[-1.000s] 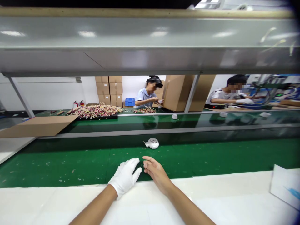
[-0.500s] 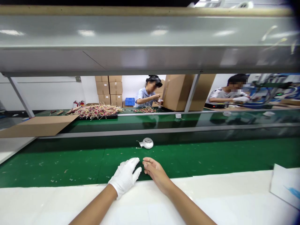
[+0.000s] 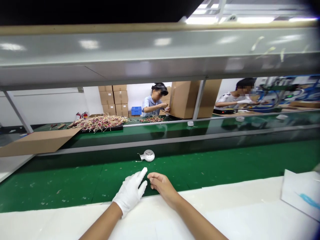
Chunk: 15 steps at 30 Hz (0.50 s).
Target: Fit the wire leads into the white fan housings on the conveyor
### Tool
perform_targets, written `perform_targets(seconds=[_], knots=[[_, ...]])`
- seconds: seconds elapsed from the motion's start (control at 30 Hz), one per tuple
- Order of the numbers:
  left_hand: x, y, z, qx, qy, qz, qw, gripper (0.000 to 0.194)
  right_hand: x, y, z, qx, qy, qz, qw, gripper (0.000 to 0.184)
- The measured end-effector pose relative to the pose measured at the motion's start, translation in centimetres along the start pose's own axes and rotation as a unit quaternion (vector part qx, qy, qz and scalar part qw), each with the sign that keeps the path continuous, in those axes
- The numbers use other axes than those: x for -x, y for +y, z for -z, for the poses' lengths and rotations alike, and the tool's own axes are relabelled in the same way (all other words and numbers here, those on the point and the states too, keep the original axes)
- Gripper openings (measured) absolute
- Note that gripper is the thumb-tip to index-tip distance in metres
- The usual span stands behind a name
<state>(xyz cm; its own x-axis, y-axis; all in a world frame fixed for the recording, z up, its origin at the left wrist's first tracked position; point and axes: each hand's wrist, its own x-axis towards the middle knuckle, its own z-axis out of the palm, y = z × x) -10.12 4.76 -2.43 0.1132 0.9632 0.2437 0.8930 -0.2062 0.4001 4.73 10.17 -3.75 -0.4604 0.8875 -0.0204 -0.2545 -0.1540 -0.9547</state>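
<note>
My left hand (image 3: pixel 129 192), in a white cloth glove, rests at the near edge of the green conveyor belt (image 3: pixel 200 176) with its fingers spread. My right hand (image 3: pixel 162 187) is bare and lies just beside it, fingers lightly curled, not touching the glove. Neither hand holds anything. The nearest object is a small round white vented device (image 3: pixel 148 155) with a thin cord, lying on the belt a little beyond my hands and apart from them.
A white-covered bench (image 3: pixel 75 220) lies under my forearms, with a white carton (image 3: pixel 301 191) at right. A grey metal shelf (image 3: pixel 160 50) crosses overhead. Beyond it, a second belt carries a small white roll (image 3: pixel 190 123). Two seated people (image 3: pixel 153 105) (image 3: pixel 235 100) work among cardboard boxes (image 3: pixel 183 100).
The white device has moved left along the belt. The whole view has tilted slightly, and my left hand's fingers have shifted a little. Neither hand has taken hold of anything.
</note>
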Motion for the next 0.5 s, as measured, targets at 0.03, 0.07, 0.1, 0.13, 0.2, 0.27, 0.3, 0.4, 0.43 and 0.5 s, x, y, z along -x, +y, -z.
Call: perform_targets(seconds=[0.03,0.07,0.1,0.13,0.2,0.27,0.3,0.4,0.43,0.5], knots=[[0.0,-0.1,-0.1,-0.001,0.004,0.002,1.0,0.047,0.0,0.0,-0.1,-0.001,0.001,0.001,1.0,0.014],[0.0,-0.2,-0.1,-0.002,0.012,0.005,1.0,0.046,0.0,-0.1,-0.1,-0.003,0.002,0.002,1.0,0.013],[-0.1,-0.2,-0.1,-0.006,0.024,0.012,1.0,0.046,0.0,-0.1,-0.2,-0.004,0.003,0.004,1.0,0.012],[-0.1,-0.3,-0.2,-0.011,0.038,0.022,0.999,0.046,0.0,-0.1,-0.2,-0.006,0.004,0.005,1.0,0.011],[-0.2,-0.4,-0.1,-0.021,0.06,0.061,0.996,0.045,-0.1,-0.1,-0.3,-0.01,0.004,0.002,1.0,0.01],[-0.4,-0.5,0.0,-0.026,0.063,0.12,0.99,0.045,-0.3,0.0,-0.3,-0.028,0.002,-0.002,1.0,0.008],[-0.6,-0.4,0.1,-0.028,0.055,0.143,0.988,0.044,-0.4,0.0,-0.3,-0.043,0.001,-0.001,0.999,0.009],[-1.0,-0.3,0.0,-0.057,0.022,0.163,0.985,0.04,-0.9,0.1,-0.2,-0.104,0.004,0.01,0.994,0.015],[-1.3,-0.2,-0.2,-0.069,0.014,0.158,0.985,0.039,-1.0,0.1,-0.2,-0.119,0.004,0.01,0.993,0.019],[-1.9,-0.1,-0.5,-0.085,0.01,0.155,0.984,0.036,-1.1,0.2,-0.2,-0.135,-0.003,0.004,0.991,0.025]])
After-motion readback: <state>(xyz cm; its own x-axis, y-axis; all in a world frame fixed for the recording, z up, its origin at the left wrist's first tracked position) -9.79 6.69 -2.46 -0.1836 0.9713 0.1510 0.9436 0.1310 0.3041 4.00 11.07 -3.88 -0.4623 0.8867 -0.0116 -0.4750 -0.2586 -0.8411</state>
